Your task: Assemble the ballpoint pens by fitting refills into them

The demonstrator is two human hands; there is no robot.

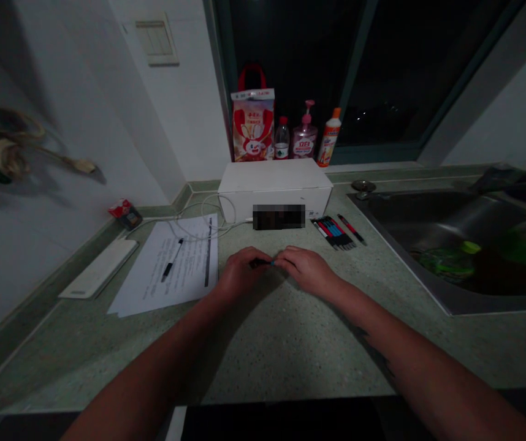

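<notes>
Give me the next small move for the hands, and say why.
Probably a gentle twist with the right hand, while the left hand steadies the pen: the left fingers pinch its black part, the right fingers meet it at the blue bit, and the two hands nearly touch.

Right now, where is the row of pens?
In the head view, right of centre: the row of pens lies beyond the right hand, left of the sink.
</notes>
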